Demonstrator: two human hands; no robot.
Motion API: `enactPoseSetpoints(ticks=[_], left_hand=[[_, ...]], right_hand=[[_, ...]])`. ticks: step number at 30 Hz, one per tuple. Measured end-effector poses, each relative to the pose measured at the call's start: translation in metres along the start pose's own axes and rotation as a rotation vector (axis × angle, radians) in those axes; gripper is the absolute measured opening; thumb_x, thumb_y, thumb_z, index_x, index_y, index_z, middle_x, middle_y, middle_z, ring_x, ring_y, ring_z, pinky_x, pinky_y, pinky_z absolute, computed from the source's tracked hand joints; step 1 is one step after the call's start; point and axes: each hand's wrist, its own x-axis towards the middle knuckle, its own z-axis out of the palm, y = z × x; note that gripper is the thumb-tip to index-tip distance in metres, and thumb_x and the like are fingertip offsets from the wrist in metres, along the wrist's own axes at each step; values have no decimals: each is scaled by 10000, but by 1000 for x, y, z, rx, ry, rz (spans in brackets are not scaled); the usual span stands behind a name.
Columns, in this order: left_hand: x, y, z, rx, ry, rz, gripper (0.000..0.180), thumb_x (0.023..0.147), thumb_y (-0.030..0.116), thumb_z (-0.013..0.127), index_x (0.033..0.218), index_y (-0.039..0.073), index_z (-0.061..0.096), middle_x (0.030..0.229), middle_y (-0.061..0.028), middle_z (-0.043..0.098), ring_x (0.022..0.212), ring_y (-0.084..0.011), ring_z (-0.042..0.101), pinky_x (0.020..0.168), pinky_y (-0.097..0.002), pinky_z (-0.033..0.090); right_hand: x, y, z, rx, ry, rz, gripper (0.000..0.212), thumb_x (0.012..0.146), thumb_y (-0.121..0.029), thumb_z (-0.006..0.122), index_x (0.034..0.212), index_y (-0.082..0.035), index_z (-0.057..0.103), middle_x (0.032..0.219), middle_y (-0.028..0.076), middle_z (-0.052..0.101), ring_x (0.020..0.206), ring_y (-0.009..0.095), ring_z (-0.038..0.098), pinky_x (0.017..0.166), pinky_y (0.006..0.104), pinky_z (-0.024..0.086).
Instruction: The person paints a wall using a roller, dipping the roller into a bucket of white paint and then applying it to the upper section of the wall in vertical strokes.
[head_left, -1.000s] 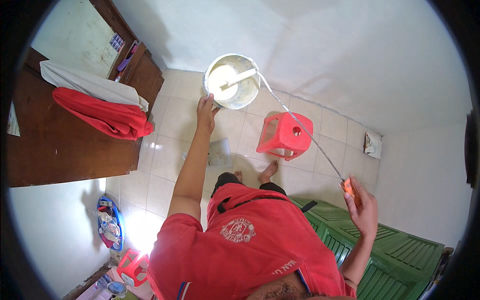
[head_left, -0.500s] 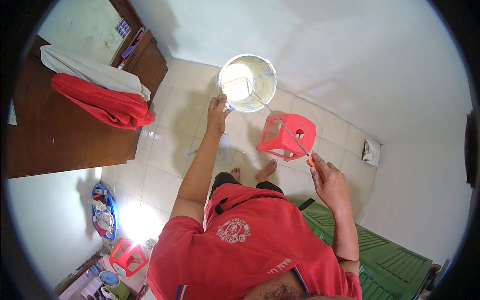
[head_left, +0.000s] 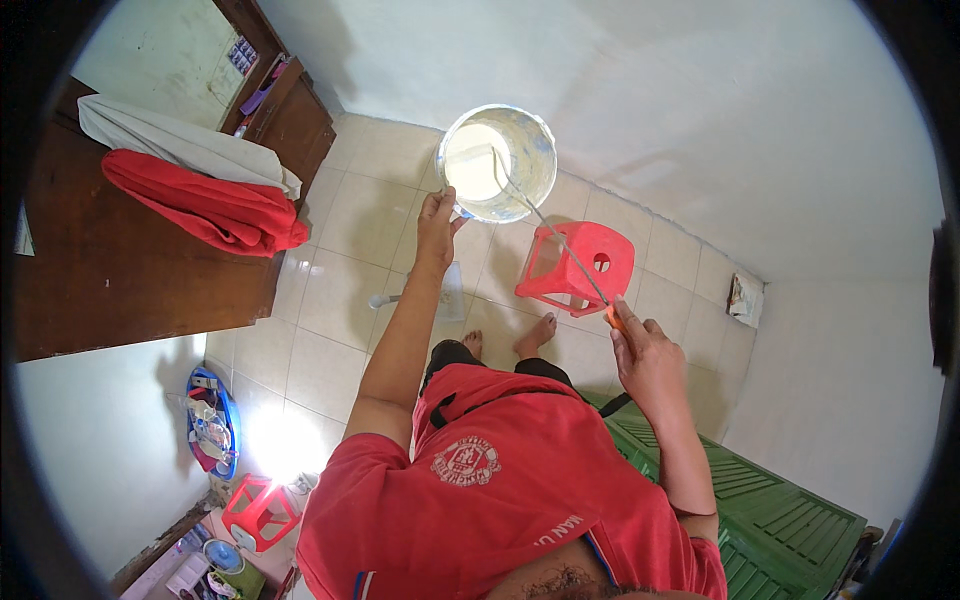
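A white paint bucket (head_left: 532,152) with a smeared inner wall is held out in front of me, tilted so its mouth faces up at me. My left hand (head_left: 437,230) is closed on its near left rim. Pale cream paint (head_left: 478,182) lies inside. My right hand (head_left: 646,358) grips the orange handle of a paint roller (head_left: 562,240). Its long bent metal rod reaches into the bucket, and the paint-covered roller head lies at the paint; its edges are hard to make out.
Below the rod stands a red plastic stool (head_left: 600,245). A flat tray with a handle (head_left: 450,295) lies on the tiles by my feet. Left is a brown wooden cabinet (head_left: 130,285) with red cloth (head_left: 200,205) over it; green slatted panels (head_left: 780,510) lie at right.
My right hand has shifted a little left and forward with the roller handle, and the rod has moved with it. My left hand keeps its hold on the bucket rim.
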Motion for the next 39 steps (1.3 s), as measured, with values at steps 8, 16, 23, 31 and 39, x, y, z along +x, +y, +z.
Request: enactPoseSetpoints(ticks=[8,16,23,31,39], left_hand=[[2,11,6,38,-17,0,222,971,272,599,992,74,502,969,-35,582,938,-141,584,821,-347,537],[12,3,16,20,-39,-14,203,982,255,581,1018,73,497,1019,-53,590,950,-144,584,827,-355,537],[19,-6,62,5,-47,-2,190,989,219,546,1080,59,501,1120,-86,572,1055,-210,566,887,-396,516],[7,23,127,63,-35,64,239,992,280,562,1043,52,511,1108,-118,584,1019,-218,580,836,-388,547],[26,60,204,-8,-127,85,364,1009,274,520,1186,-36,445,1241,-183,491,1125,-318,560,945,-472,535]], right_hand=[[7,-17,-4,16,12,57,421,932,-240,595,1344,-161,557,787,153,608,672,341,633,607,450,509],[4,5,-6,41,29,47,422,931,-248,597,1345,-171,558,777,144,603,650,340,628,594,452,506],[-5,69,-22,274,75,66,395,921,-222,619,1309,-147,598,821,148,641,699,350,637,633,439,517],[-31,164,-36,916,-41,258,388,970,-220,597,1347,-133,578,800,66,655,611,125,599,552,310,476],[-49,220,-65,1393,-142,366,425,1000,-259,549,1395,-106,517,686,24,544,413,76,428,366,230,341]])
